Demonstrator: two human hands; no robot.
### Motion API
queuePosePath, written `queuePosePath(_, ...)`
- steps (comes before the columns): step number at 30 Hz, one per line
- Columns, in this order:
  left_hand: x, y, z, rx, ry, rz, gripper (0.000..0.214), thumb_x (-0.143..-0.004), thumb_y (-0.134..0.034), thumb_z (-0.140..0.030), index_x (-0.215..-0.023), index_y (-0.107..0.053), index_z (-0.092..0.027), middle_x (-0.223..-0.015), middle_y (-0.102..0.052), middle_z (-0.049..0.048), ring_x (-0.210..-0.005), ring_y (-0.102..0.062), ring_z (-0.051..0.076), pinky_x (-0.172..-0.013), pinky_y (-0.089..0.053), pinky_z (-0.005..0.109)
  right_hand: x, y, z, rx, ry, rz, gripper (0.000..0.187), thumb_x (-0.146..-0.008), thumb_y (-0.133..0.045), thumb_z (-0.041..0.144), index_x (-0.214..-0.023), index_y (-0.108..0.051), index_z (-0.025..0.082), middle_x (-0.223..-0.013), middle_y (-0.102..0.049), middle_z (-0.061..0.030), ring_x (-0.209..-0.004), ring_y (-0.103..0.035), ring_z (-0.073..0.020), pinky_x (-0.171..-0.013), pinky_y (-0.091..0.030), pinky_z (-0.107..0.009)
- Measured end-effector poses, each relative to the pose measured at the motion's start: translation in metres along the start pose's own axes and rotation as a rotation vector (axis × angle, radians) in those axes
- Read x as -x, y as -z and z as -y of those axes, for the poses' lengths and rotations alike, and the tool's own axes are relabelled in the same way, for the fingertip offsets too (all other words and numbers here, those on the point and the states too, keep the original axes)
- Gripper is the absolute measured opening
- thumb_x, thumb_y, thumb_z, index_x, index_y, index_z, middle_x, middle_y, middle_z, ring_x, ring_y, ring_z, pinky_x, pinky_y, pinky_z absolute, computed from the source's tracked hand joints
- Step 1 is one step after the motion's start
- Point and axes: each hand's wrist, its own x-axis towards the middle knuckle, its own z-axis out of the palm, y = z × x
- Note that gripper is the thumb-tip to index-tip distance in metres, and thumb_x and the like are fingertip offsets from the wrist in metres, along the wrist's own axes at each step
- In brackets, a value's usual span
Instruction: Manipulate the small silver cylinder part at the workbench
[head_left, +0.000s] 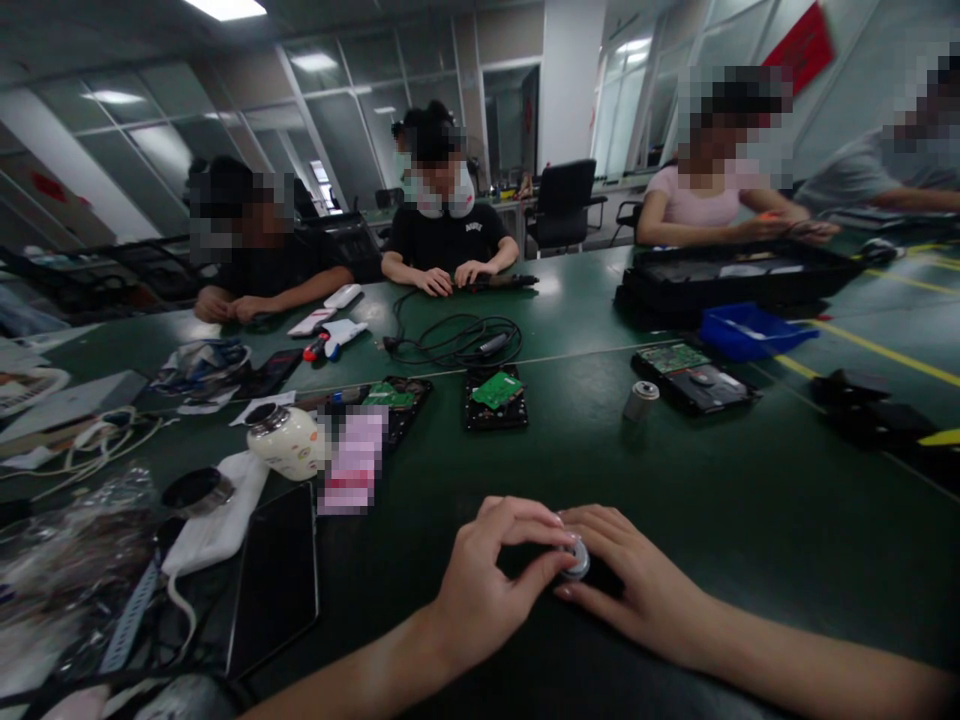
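Note:
Both my hands meet low in the middle of the green table (570, 450). My left hand (487, 580) curls its thumb and forefinger in a pinch around a small round silvery part (577, 558). My right hand (622, 585) lies over a dark object under it, fingertips touching the same round part. What the dark object is I cannot make out.
Hard drives with green circuit boards (495, 398) (694, 378) lie further out, beside a small metal cylinder (640, 400) and a coil of black cable (457, 340). A dark tablet (274, 580), a cream jar (289, 440) and clutter sit at left. Several people work across the table.

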Motion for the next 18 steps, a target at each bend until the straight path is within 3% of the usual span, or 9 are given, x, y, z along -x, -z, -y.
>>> queuePosePath(11,-0.005,-0.006,-0.006,-0.006,0.077,0.082,0.012,-0.082,-0.07,-0.018,-0.093,-0.072,-0.022,-0.096,-0.071,0.0047,-0.093,-0.067,0.02,-0.086,-0.052,0.032,0.0,0.003,0.006,-0.039,-0.018,-0.01,0.031,-0.089,-0.061,0.038,-0.115,-0.058,0.021,-0.118,-0.063,-0.0084,-0.113,-0.054,-0.0235,-0.099,-0.042,-0.041)
queuePosePath(15,-0.012,0.019,-0.045,0.125,0.08,0.023,0.022,-0.083,-0.067,-0.037,-0.1,-0.067,-0.023,-0.119,-0.065,0.0082,-0.114,-0.058,0.028,-0.098,-0.047,0.043,0.002,0.004,0.007,-0.051,-0.019,-0.016,0.033,-0.088,-0.061,0.039,-0.116,-0.057,0.022,-0.12,-0.062,-0.0077,-0.114,-0.054,-0.0232,-0.099,-0.042,-0.04)
queuePosePath(18,-0.01,0.046,-0.086,0.237,0.094,-0.029,0.037,-0.087,-0.051,-0.058,-0.103,-0.07,-0.03,-0.125,-0.063,0.0042,-0.121,-0.053,0.032,-0.091,-0.051,0.045,0.002,0.005,0.007,-0.043,-0.011,-0.019,0.034,-0.088,-0.061,0.039,-0.118,-0.057,0.023,-0.122,-0.062,-0.0066,-0.115,-0.054,-0.0241,-0.101,-0.041,-0.041)
